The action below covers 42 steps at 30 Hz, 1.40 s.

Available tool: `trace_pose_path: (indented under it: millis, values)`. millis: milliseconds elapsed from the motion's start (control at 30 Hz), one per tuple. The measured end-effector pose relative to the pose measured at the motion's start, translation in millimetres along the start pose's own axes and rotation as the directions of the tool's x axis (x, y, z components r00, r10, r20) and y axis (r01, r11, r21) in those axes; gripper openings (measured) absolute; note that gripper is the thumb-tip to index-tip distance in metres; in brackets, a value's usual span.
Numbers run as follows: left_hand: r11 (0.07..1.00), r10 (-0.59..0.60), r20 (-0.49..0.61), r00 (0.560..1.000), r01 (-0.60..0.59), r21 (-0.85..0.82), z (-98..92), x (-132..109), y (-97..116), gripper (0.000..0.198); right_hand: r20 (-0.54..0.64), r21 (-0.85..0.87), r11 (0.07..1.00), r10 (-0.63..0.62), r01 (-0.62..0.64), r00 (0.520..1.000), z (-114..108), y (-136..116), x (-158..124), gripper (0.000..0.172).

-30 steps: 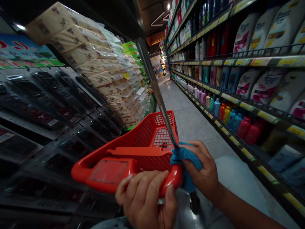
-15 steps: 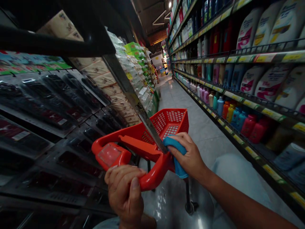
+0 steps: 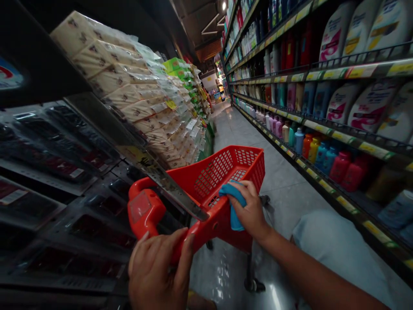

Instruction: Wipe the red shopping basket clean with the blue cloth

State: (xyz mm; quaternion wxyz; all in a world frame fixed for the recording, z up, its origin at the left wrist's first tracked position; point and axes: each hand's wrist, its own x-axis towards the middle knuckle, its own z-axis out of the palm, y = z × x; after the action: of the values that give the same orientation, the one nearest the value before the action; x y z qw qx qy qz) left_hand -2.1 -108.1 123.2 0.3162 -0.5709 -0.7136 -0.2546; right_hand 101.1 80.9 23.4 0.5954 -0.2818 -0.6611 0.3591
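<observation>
A red plastic shopping trolley (image 3: 237,165) stands in a shop aisle in front of me, tilted to the left. My left hand (image 3: 158,269) is wrapped round its red handle (image 3: 145,211) near the bottom of the view. My right hand (image 3: 248,209) presses a blue cloth (image 3: 232,202) against the trolley's near right rim, fingers closed on the cloth. A dark metal bar (image 3: 155,176) crosses in front of the handle.
Shelves of bottles (image 3: 309,150) run along the right side of the aisle. On the left are stacked tissue packs (image 3: 142,107) and dark packaged goods (image 3: 58,155). The glossy tiled floor (image 3: 248,137) runs ahead between them. My pale trouser knee (image 3: 325,241) shows at lower right.
The trolley has swung and tilted further left. My right hand with the cloth has slid along the rim away from the handle. My left hand has stayed on the handle.
</observation>
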Motion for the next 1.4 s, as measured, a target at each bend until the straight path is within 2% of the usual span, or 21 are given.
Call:
trace_pose_path:
  millis: [67,100,167,233,267,333,367,433,500,533,600,667,733,767,833,900,1000,1167,1233,1333,1400]
  values:
    - [1.000,0.025,0.023,0.999,-0.025,0.013,1.3,1,-5,0.016,-0.079,-0.027,0.997,0.066,-0.068,0.995,4,8,-2,0.030]
    - [0.999,0.029,0.034,0.999,-0.029,0.022,2.1,1,-6,0.017,-0.079,-0.024,0.997,0.067,-0.069,0.995,5,9,-5,0.031]
    - [0.998,0.028,0.017,0.999,-0.029,0.061,3.5,-1,-6,0.018,-0.016,0.007,1.000,0.001,-0.001,1.000,9,8,-13,0.037]
    - [0.993,0.031,-0.051,0.998,-0.025,0.114,3.8,-1,-3,0.020,0.039,0.038,0.996,-0.078,0.077,0.996,12,9,-18,0.042]
    - [0.991,0.044,-0.092,0.995,-0.032,0.131,3.6,1,-1,0.020,0.029,0.038,0.996,-0.084,0.083,0.996,14,12,-19,0.041]
    - [0.987,0.123,-0.129,0.984,-0.108,0.118,3.6,7,5,0.019,-0.081,0.014,1.000,-0.011,0.013,0.997,17,21,-16,0.035]
    - [0.980,0.185,-0.100,0.978,-0.177,0.088,4.8,13,9,0.020,-0.145,0.001,0.999,0.043,-0.043,0.989,19,26,-15,0.031]
    - [0.945,0.323,0.030,0.946,-0.324,0.039,11.8,27,19,0.025,-0.208,0.000,0.994,0.104,-0.106,0.973,22,34,-17,0.029]
    - [0.897,0.412,0.222,0.884,-0.436,0.070,25.8,43,31,0.035,-0.132,0.025,0.998,0.059,-0.056,0.990,25,37,-24,0.033]
    - [0.873,0.413,0.325,0.851,-0.471,0.126,34.6,50,37,0.040,-0.067,0.048,0.999,0.014,-0.011,0.998,25,38,-27,0.036]
    - [0.845,0.303,0.544,0.782,-0.485,0.225,52.2,65,49,0.047,0.012,0.075,0.996,-0.042,0.041,0.999,25,41,-29,0.040]
    - [0.853,0.080,0.715,0.695,-0.419,0.312,65.8,77,57,0.052,-0.021,0.051,0.999,-0.010,0.011,1.000,24,48,-22,0.040]
    - [0.860,-0.092,0.787,0.610,-0.350,0.372,73.2,88,59,0.053,-0.095,0.012,0.998,0.054,-0.054,0.994,24,56,-13,0.040]
    - [0.862,-0.129,0.803,0.581,-0.335,0.380,75.1,93,58,0.051,-0.112,-0.001,0.997,0.073,-0.073,0.991,25,59,-12,0.040]
    - [0.869,-0.144,0.823,0.550,-0.328,0.371,76.9,101,51,0.045,-0.065,-0.008,0.998,0.063,-0.064,0.996,28,58,-16,0.044]
    - [0.878,-0.128,0.841,0.525,-0.334,0.342,78.2,107,42,0.036,0.039,0.009,1.000,0.007,-0.008,0.999,33,54,-27,0.050]
    - [0.886,-0.104,0.858,0.504,-0.344,0.310,81.4,112,29,0.032,0.145,0.006,1.000,-0.023,0.022,0.989,38,52,-37,0.054]
    - [0.883,-0.093,0.852,0.516,-0.352,0.310,87.3,111,23,0.038,0.015,-0.091,0.991,0.102,-0.100,0.995,41,63,-35,0.044]
    - [0.883,-0.088,0.845,0.527,-0.351,0.311,88.2,109,22,0.038,0.089,-0.110,0.992,0.078,-0.068,0.993,45,61,-48,0.048]
    - [0.884,-0.082,0.832,0.549,-0.345,0.315,88.0,106,22,0.039,0.282,-0.145,0.989,0.015,0.027,0.959,48,58,-75,0.058]
    - [0.883,-0.083,0.823,0.562,-0.342,0.323,87.5,104,21,0.042,0.331,-0.187,0.981,0.018,0.047,0.944,47,62,-87,0.058]
